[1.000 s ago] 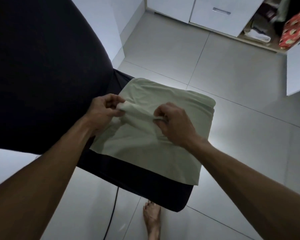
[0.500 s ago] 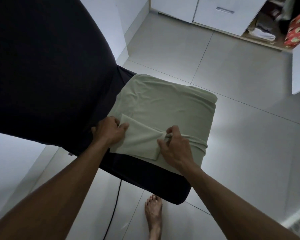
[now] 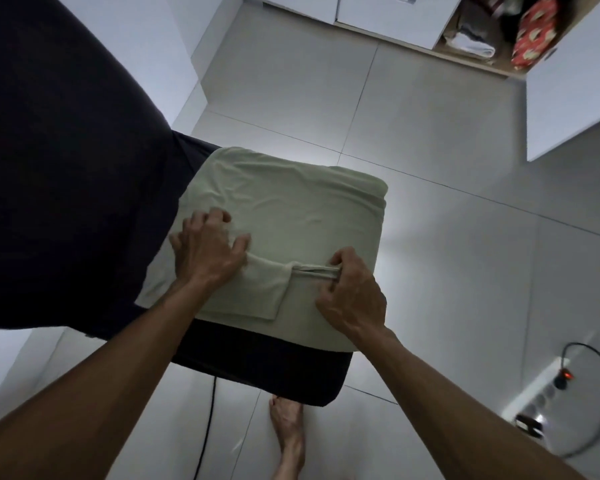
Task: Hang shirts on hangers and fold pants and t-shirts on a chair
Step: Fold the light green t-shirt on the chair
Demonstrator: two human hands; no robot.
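Observation:
A pale green t-shirt point(image 3: 302, 209) lies folded into a rough square on the dark seat of a chair point(image 3: 274, 372). One sleeve is folded over onto its near left part. My left hand point(image 3: 208, 247) presses flat on the shirt's left side, fingers spread. My right hand point(image 3: 352, 292) pinches a bunched fold of the shirt near its front right, thumb and fingers closed on the cloth.
The chair's big dark backrest point(image 3: 59, 161) fills the left. A bare foot point(image 3: 288, 431) and a black cable point(image 3: 205, 427) are on the tiled floor below the seat. A power strip point(image 3: 537, 393) lies at the right. An open white cupboard point(image 3: 482, 32) with clothes stands at the back.
The lifted edge of the shirt came down and was folded toward me. My left hand went from gripping cloth to pressing flat; my right hand still pinches the fold, now nearer the seat's front.

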